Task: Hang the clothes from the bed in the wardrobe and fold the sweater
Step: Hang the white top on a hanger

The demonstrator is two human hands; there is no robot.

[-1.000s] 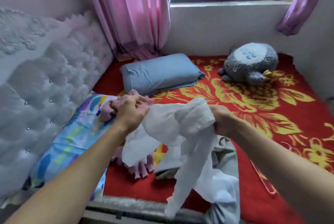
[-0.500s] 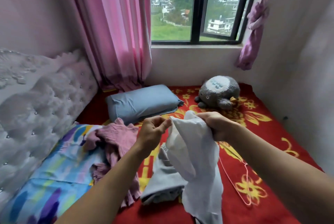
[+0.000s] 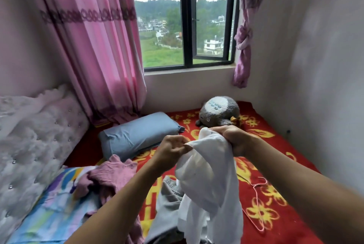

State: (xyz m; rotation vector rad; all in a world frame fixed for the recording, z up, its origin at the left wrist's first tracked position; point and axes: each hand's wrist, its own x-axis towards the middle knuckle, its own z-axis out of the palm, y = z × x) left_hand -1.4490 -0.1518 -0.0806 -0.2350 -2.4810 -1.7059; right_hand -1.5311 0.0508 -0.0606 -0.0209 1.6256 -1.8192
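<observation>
Left hand point(image 3: 173, 149): fingers pinch edge of thin white fabric garment point(image 3: 208, 184). Right hand point(image 3: 234, 139): fingers curl round bunched top. Risk: light pinch slips, cloth collapses, tangles with thin pink wire hanger point(image 3: 256, 194) below.

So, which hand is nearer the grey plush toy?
Right. The right hand holds the white garment just in front of the plush toy; the left hand pinches it further left.

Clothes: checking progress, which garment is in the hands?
The white garment, held at its top by the left hand and right hand; the pink sweater and grey garment lie on the bed.
</observation>
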